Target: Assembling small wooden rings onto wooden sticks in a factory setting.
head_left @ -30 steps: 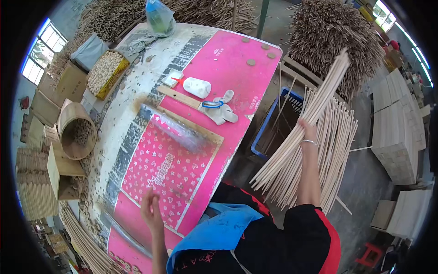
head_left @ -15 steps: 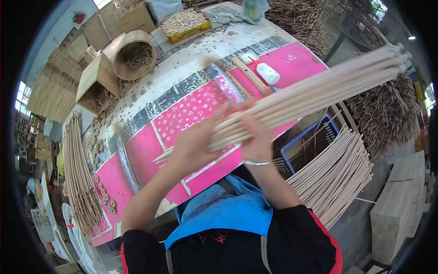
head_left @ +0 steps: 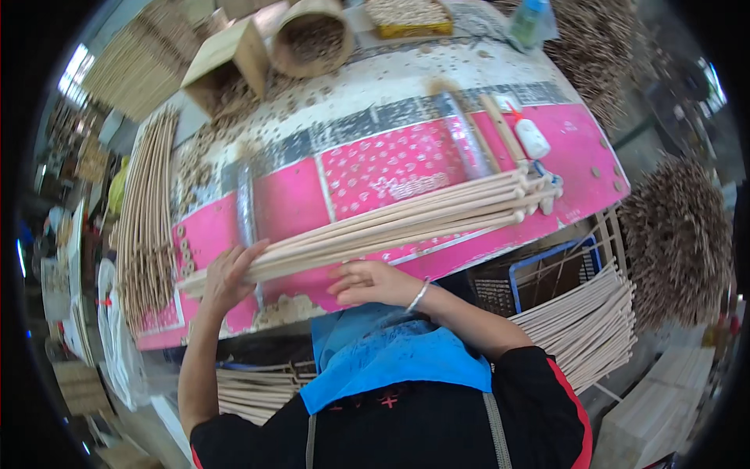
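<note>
A bundle of long pale wooden sticks (head_left: 391, 221) lies slantwise over the pink part of the workbench, with knobbed ends at the right. My left hand (head_left: 231, 275) wraps round the bundle near its thin left end. Just below the sticks is my right hand (head_left: 373, 283), its fingers loosely bent and apart, holding nothing. It wears a silvery bracelet at the wrist. On the bench beyond the bundle stand two shiny taped strips (head_left: 467, 141) and a white glue bottle (head_left: 533, 139) with a red tip.
A second row of sticks (head_left: 148, 211) lies along the bench's left end. Wooden rings spill from a box (head_left: 226, 66) and a round tub (head_left: 312, 39). Beside the front edge are a blue crate (head_left: 512, 285) and more sticks (head_left: 582, 324). Stick piles (head_left: 676, 234) stand at the right.
The raised bundle has come down to the bench and shifted left. My left hand has moved left along with its thin end. My right hand has let go and dropped below it.
</note>
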Demonstrator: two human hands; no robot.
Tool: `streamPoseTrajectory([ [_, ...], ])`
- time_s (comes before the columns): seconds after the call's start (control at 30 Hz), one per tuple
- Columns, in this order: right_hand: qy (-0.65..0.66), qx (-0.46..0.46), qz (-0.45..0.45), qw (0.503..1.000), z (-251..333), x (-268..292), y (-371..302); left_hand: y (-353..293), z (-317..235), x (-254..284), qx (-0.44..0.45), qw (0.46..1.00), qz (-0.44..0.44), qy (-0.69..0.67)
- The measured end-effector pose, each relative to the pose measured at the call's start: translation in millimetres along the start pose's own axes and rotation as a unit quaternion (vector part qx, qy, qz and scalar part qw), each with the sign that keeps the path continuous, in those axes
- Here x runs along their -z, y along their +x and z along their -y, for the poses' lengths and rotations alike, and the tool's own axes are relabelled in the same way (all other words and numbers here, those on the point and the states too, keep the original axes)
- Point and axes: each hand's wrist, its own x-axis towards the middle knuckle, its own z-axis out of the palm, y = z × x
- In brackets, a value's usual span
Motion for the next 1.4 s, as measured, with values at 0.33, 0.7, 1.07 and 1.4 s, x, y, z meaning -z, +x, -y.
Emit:
streamPoseTrajectory([
  [0.33,-0.728,0.112,-0.242,0.631,53.0,60.3,-34.7,-8.9,38.9,-29.4,0.052,0.996,0.068,0.037],
  [0.7,-0.710,0.143,-0.201,0.660,58.8,99.0,-29.5,29.1,7.6,-35.8,0.099,0.991,0.087,0.003],
  [1.07,-0.714,0.085,-0.161,0.676,53.6,92.8,-37.5,157.9,-121.2,39.5,-0.119,0.951,-0.081,-0.275],
  [1.4,-0.686,0.112,-0.140,0.705,60.5,102.4,-32.6,184.0,-208.0,102.4,-0.348,0.753,-0.464,-0.311],
])
